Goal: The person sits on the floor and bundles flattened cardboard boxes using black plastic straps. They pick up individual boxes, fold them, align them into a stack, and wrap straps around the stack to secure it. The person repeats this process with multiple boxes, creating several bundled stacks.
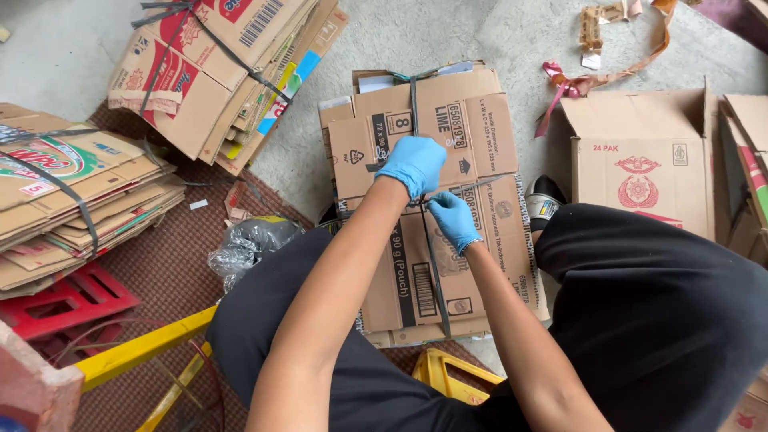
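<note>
Head view, looking down between the person's knees. The landmark is a stack of flattened cardboard boxes (436, 200), lying flat on the floor (448, 32) directly in front of the person. A grey strap (415, 100) runs lengthwise over the top of the stack, crossed by a second band near the middle.

The left hand (414, 164), in a blue glove, is curled down over the centre of the stack, where the two bands cross, its fingers clenched on the strap. The right hand (453, 218), also blue-gloved, lies just beside it, nearer the person, and pinches the strap between thumb and fingertips.

Left of the stack, well apart from it, two further strapped bundles lie on the floor: a tilted bundle (220, 68) at the far left and a flat bundle (68, 196) at the near left. A crumpled clear plastic bag (248, 244) lies between the flat bundle and the stack. Right of the stack stands an open carton (644, 164). Beyond it, on the far side, lie scraps of brown tape (620, 48). A yellow frame (148, 348) shows at the person's left knee.
</note>
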